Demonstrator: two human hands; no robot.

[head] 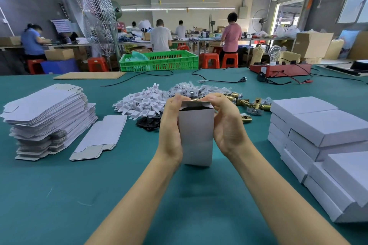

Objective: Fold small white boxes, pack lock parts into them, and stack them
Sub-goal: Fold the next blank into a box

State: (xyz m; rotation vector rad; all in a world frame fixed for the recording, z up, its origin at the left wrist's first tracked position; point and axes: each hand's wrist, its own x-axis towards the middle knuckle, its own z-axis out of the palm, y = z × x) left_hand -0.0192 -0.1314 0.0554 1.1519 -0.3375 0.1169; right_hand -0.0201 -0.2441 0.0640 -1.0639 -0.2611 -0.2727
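White box held upright above the middle of the green surface, near its front half, top end open with 1 flap standing at the far side. Left hand wrapped round the left wall, fingertips curled over the top rim; right hand gripping the right wall, thumb and fingers bent in at the open mouth. Cannot tell whether anything sits inside already; interior reads only as a dark gap.

Risks from here, as judgement:
- Squeezing both walls at once could bow the thin card and leave a crease, or pop the bottom closure loose if not fully tucked; bottom end not visible.
- Tucking the top flap off-square could jam or tear a corner.
- Closing before every part goes in would mean a short pack.

Beyond the box: pile of white plastic pieces, black pieces just in front of it, bagged small parts and brass latch bodies toward the far middle, all within reach. Loose brass pieces lie close to the stack of finished boxes at the right edge; a careless reach could knock that stack. Flat blanks piled at the left edge, 1 single blank beside them.
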